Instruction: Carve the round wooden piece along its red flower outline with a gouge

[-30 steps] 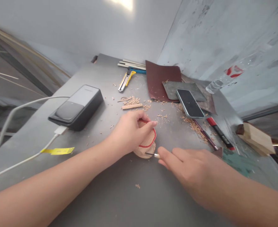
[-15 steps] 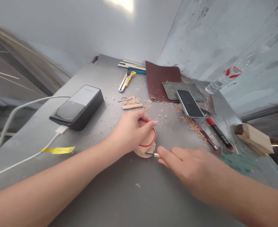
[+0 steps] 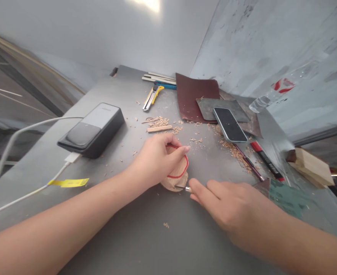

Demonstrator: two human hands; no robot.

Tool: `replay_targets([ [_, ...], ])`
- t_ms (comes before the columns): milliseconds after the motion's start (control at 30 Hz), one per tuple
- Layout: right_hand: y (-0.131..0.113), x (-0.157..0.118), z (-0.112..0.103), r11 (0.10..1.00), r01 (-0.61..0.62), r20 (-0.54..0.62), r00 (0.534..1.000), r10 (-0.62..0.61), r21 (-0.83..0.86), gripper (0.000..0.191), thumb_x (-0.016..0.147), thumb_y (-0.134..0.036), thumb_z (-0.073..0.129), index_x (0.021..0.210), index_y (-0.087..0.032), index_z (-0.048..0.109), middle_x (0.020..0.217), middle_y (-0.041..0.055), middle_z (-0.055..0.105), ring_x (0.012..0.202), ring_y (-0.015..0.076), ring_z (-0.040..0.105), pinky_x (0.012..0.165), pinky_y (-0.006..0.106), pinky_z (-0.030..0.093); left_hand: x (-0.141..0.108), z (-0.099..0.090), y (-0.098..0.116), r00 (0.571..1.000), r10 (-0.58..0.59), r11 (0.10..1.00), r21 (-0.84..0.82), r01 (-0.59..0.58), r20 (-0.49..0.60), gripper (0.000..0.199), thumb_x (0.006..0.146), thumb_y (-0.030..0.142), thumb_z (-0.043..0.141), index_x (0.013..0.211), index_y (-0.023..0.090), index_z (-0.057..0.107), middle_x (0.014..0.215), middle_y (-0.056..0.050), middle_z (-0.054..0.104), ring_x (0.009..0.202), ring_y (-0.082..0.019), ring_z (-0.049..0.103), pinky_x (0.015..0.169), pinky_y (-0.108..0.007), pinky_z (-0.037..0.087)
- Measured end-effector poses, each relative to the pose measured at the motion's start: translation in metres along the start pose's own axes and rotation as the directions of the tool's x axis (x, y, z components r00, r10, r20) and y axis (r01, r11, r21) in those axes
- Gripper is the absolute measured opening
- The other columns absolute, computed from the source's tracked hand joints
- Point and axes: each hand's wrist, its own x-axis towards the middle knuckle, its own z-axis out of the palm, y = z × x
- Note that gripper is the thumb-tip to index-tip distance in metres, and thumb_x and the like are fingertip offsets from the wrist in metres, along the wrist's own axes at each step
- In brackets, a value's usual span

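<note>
My left hand point(image 3: 159, 156) grips a round piece of wood point(image 3: 168, 185) that rests on the grey table. A red line is drawn on the wood's upper face, partly covered by my thumb and fingers. Closed around its handle, my right hand point(image 3: 222, 202) holds a carving tool point(image 3: 187, 189). The thin dark blade touches the wood's near right edge, below the red line. Its exact tip shape is too small to tell. Wood shavings point(image 3: 158, 122) and a small wooden strip point(image 3: 159, 129) lie just beyond my left hand.
A black box-shaped device point(image 3: 92, 130) with a white cable stands left. Behind are a yellow utility knife point(image 3: 153, 97) and brown sandpaper point(image 3: 195, 95). To the right lie a phone point(image 3: 229, 124), a red-capped marker point(image 3: 267, 160), a wood block point(image 3: 311, 166) and a plastic bottle point(image 3: 277, 91).
The view has shifted very slightly. Both hands keep their hold, and the blade stays at the wood's near right edge with hardly any movement.
</note>
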Motion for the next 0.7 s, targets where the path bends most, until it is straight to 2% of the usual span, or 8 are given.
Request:
replay_targets([
  [67,-0.002,-0.002,0.004,0.999,0.01,-0.038,0.999,-0.011,-0.035,0.035,0.103,-0.015,0.038,0.12,-0.012,0.068,0.064,0.0029,0.057,0.051,0.0164,0.045,0.048,0.032,0.022,0.0,0.0,0.0,1.0,-0.005,1.0,-0.003,0.005,-0.003,0.03,0.086,0.05,0.068,0.075,0.022,0.065,0.063,0.001,0.064,0.066,-0.018,0.06,0.063,-0.028,0.046],
  [133,-0.005,0.001,0.002,0.969,-0.161,0.077,0.986,0.149,0.189,0.034,0.106,-0.023,0.036,0.1,-0.017,0.069,0.066,0.0018,0.058,0.053,0.0152,0.046,0.049,0.03,0.026,0.0,0.001,0.0,1.0,-0.01,1.0,-0.008,0.01,0.001,0.03,0.086,0.05,0.068,0.075,0.022,0.066,0.063,0.001,0.064,0.064,-0.017,0.059,0.063,-0.028,0.045],
  [267,-0.01,0.011,-0.012,0.496,-0.65,0.566,0.754,0.333,0.576,0.047,0.108,-0.049,0.031,0.088,-0.021,0.062,0.067,-0.0026,0.053,0.053,0.0117,0.042,0.046,0.024,0.031,0.0,0.002,-0.001,1.0,-0.008,0.999,-0.034,0.008,0.009,0.03,0.086,0.05,0.067,0.076,0.022,0.066,0.063,0.001,0.065,0.063,-0.017,0.058,0.059,-0.027,0.042],
  [333,-0.009,0.013,-0.016,0.361,-0.723,0.661,0.688,0.298,0.589,0.047,0.107,-0.053,0.031,0.099,-0.021,0.064,0.066,-0.0038,0.05,0.05,0.011,0.039,0.043,0.023,0.03,0.0,0.002,-0.002,1.0,-0.003,0.999,-0.047,0.004,0.008,0.029,0.086,0.049,0.067,0.077,0.022,0.066,0.065,0.0,0.066,0.063,-0.017,0.058,0.058,-0.027,0.041],
  [400,-0.006,0.013,-0.014,0.523,-0.618,0.548,0.779,0.306,0.587,0.042,0.108,-0.045,0.034,0.1,-0.02,0.066,0.065,-0.0034,0.051,0.051,0.0112,0.041,0.045,0.024,0.031,0.001,0.001,-0.001,1.0,-0.013,0.999,-0.048,0.014,0.019,0.028,0.086,0.049,0.067,0.077,0.022,0.067,0.067,0.0,0.068,0.063,-0.017,0.058,0.058,-0.027,0.041],
  [500,-0.003,0.008,-0.003,0.943,-0.193,0.11,0.979,0.169,0.27,0.029,0.106,-0.025,0.041,0.101,-0.018,0.069,0.064,-0.0009,0.054,0.052,0.013,0.043,0.048,0.027,0.026,0.004,-0.003,0.002,0.998,-0.047,0.998,-0.036,0.048,0.044,0.028,0.083,0.048,0.071,0.076,0.021,0.067,0.071,0.0,0.07,0.066,-0.017,0.059,0.059,-0.027,0.042],
  [600,0.0,0.004,0.002,0.987,0.051,-0.118,0.991,-0.07,-0.154,0.031,0.098,-0.012,0.045,0.118,-0.013,0.068,0.062,0.0002,0.051,0.05,0.016,0.041,0.048,0.032,0.019,0.006,-0.007,0.004,0.995,-0.095,0.995,-0.04,0.097,0.039,0.028,0.081,0.047,0.073,0.074,0.021,0.066,0.068,0.001,0.067,0.064,-0.016,0.058,0.057,-0.026,0.041],
  [700,0.006,0.005,-0.008,0.979,0.099,-0.114,0.986,-0.121,-0.18,0.037,0.095,-0.009,0.044,0.123,-0.013,0.067,0.065,0.0015,0.054,0.055,0.0167,0.045,0.049,0.031,0.025,0.006,-0.008,0.003,0.991,-0.131,0.989,-0.066,0.133,0.039,0.027,0.081,0.046,0.073,0.074,0.021,0.065,0.064,0.002,0.065,0.058,-0.014,0.055,0.053,-0.025,0.038],
])
